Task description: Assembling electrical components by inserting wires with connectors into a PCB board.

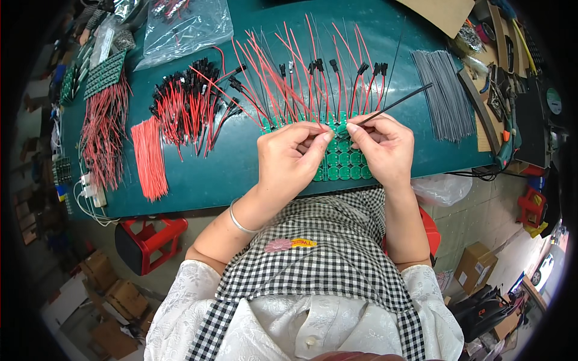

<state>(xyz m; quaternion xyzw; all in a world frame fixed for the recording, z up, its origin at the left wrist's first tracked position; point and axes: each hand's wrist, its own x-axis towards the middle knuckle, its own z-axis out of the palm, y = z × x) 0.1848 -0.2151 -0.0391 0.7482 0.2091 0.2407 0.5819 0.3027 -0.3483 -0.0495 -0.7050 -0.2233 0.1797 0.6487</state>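
Many leads (339, 90) fan from the far side of the green board (345, 160), set at the desk's (211, 183) near edge, apparently for close work. The left hand (295, 147), closed, seems to pinch a red wire (321, 127) there; the right hand (388, 146) grips a black wire (397, 102) near its lower end, probably for control. Red bundle (149, 159) left, grey bundle (444, 96) right: likely within reach.
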